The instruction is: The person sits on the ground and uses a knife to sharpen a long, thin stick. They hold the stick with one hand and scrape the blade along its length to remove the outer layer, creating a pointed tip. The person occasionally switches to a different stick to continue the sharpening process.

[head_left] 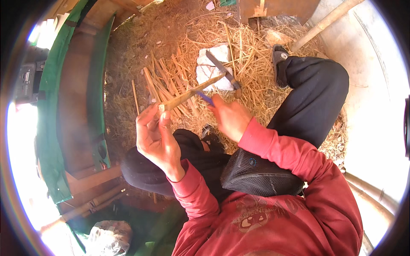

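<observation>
My left hand (156, 136) pinches the near end of a peeled, yellowish wooden stick (183, 98) between thumb and fingers. The stick slants up and to the right, its far end overlapping the machete in view. In my closed right hand (230, 118) is a slim blue tool (205, 97); its tip meets the stick near the middle. I cannot make out the tool's exact kind. Beyond both hands, a machete (218, 62) with a wooden handle lies across a pale, block-like stone (205, 73). Whether the stick rests on the blade, I cannot tell.
Shavings and straw (252, 55) cover the ground, with split wood strips (160, 81) left of the stone. My bent leg (318, 94) is at right, a black mesh bag (260, 177) at my lap. A green-edged wooden frame (72, 98) stands left; a pole (326, 24) leans at upper right.
</observation>
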A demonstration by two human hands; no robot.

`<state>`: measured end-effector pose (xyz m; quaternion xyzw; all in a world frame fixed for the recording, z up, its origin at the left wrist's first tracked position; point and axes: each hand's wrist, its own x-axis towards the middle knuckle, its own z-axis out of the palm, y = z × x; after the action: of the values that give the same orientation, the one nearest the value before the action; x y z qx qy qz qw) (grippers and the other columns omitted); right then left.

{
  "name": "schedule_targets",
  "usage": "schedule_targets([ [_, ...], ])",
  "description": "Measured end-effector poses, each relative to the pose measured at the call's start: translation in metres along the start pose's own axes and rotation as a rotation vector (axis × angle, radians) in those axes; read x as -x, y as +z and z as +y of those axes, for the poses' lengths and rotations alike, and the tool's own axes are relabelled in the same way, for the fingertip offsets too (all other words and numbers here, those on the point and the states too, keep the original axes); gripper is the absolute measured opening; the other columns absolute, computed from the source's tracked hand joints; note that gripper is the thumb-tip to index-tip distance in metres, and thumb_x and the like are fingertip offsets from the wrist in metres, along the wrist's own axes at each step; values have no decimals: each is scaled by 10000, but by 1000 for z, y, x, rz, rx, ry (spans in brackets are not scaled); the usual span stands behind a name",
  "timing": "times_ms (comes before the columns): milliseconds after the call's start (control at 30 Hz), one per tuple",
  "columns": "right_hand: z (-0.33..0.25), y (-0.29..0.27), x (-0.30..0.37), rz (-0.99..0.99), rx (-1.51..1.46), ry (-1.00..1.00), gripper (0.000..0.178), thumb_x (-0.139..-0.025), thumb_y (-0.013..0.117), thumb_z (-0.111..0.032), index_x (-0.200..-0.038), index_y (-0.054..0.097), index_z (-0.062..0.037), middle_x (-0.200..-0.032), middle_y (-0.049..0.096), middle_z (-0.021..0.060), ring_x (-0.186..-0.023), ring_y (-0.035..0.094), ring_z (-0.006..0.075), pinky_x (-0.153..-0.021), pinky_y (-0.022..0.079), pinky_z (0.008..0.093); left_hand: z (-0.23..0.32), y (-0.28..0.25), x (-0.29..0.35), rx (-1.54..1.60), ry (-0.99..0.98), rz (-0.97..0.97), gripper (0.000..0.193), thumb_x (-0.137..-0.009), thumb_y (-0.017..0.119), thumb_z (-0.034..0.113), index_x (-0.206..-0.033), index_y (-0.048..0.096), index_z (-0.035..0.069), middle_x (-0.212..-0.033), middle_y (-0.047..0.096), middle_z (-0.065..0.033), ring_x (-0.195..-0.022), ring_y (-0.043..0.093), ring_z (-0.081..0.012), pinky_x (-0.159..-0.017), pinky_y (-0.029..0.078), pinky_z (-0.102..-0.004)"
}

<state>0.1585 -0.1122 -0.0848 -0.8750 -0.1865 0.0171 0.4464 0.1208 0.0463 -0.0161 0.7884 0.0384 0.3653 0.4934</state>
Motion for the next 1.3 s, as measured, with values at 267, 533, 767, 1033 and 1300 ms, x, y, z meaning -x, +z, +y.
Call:
schedule_targets([
  [267, 13, 13, -8, 44, 42, 57, 225, -955, 570, -225, -873, 492, -31, -521, 541, 200, -497, 581, 413, -441, 429, 503, 1, -7, -2, 8, -33, -8, 180, -880, 647, -36, -1056, 609, -44, -1064, 636, -120, -898, 637, -148, -761, 509, -247],
  [533, -32, -4, 7, 180, -110, -295, 212, -939, 591, -217, -954, 483, -36, -570, 553, 173, -513, 585, 387, -452, 425, 477, 0, -3, 2, 16, -26, -13, 158, -876, 648, -44, -1028, 604, -44, -1064, 637, -123, -918, 643, -154, -771, 519, -255],
  [767, 12, 6, -5, 2, 162, 55, 267, -978, 501, -285, -999, 518, -19, -532, 573, 189, -515, 605, 408, -474, 463, 514, 2, -4, 2, 19, -41, -8, 159, -867, 652, -55, -1016, 599, -47, -1069, 634, -125, -907, 645, -161, -773, 523, -258],
  [1033, 27, 15, -10, 74, 212, 38, 196, -959, 551, -220, -972, 528, -25, -541, 552, 221, -510, 575, 439, -472, 459, 509, 0, -4, 0, 32, -35, -38, 179, -879, 680, 37, -1032, 621, -36, -1049, 636, -110, -951, 635, -184, -771, 527, -281],
  [1300, 21, 29, -8, 126, 96, -142, 225, -962, 537, -248, -1010, 559, -29, -622, 589, 247, -610, 615, 442, -551, 484, 529, -17, -5, 8, 52, -63, 26, 181, -893, 674, 55, -1035, 607, -35, -999, 645, -95, -888, 622, -148, -749, 503, -254],
])
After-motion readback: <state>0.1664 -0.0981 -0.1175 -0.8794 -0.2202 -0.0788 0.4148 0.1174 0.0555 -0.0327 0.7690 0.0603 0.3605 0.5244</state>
